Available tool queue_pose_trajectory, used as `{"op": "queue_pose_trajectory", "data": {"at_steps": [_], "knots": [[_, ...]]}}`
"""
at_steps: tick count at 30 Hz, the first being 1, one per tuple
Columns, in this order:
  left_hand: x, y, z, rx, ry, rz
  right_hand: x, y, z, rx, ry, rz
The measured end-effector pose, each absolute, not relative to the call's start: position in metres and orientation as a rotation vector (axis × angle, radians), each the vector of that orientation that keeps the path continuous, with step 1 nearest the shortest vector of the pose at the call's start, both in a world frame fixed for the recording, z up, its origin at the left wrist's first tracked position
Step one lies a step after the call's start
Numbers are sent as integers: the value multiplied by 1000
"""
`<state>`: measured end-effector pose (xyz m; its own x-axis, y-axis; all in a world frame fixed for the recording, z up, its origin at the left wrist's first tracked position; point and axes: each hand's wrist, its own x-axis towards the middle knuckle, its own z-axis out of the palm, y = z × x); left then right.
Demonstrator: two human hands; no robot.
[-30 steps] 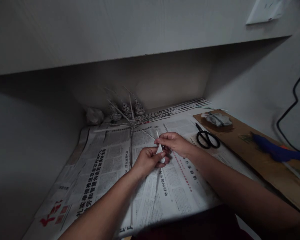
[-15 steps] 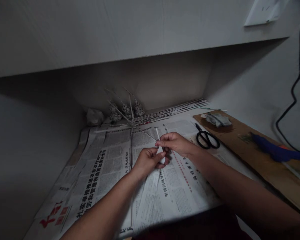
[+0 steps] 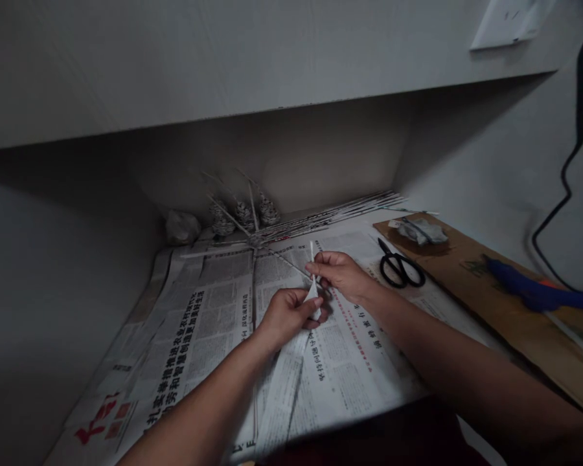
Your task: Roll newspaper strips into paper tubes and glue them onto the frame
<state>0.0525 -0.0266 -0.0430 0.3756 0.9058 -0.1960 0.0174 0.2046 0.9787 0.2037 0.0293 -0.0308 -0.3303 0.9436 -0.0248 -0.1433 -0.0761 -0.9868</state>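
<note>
A strip of paper (image 3: 313,299), part of it rolled into a thin tube, is between my two hands. My left hand (image 3: 291,314) pinches the wide, cone-shaped lower part with thumb and fingers. Just above, my right hand (image 3: 337,272) grips the narrow rolled part, whose tip sticks up past the fingers. A long tail of the strip (image 3: 287,382) hangs toward the front edge. Behind my hands lies a star of joined paper sticks (image 3: 255,242), with one stick reaching toward my right fingers.
Newspaper (image 3: 214,304) covers the table. Black scissors (image 3: 400,266) lie to the right, beside a brown board (image 3: 471,285) bearing a grey lump (image 3: 422,231) and a blue glue gun (image 3: 534,288). Several paper sticks (image 3: 340,212) and small woven pieces (image 3: 243,215) stand at the back, under a low overhang (image 3: 272,58).
My right fingers have shifted slightly up and onto the rolled tube above the cone. My left hand keeps its pinch, and the paper tail shows more clearly below.
</note>
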Motion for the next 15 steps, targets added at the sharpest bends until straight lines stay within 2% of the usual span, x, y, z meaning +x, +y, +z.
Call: {"op": "queue_pose_trajectory", "data": {"at_steps": [3,8,13,15], "knots": [[52,-27,-43,1199,975,791,205,28,-30,-913,-1421,1649],[51,-28,-40,1210,986,788,204,30,-33,-960,-1310,1534],[51,-28,-41,1208,980,781,207,31,-30,-926,-1388,1676],[50,-28,-42,1206,979,796,207,31,-29,-940,-1359,1642]]}}
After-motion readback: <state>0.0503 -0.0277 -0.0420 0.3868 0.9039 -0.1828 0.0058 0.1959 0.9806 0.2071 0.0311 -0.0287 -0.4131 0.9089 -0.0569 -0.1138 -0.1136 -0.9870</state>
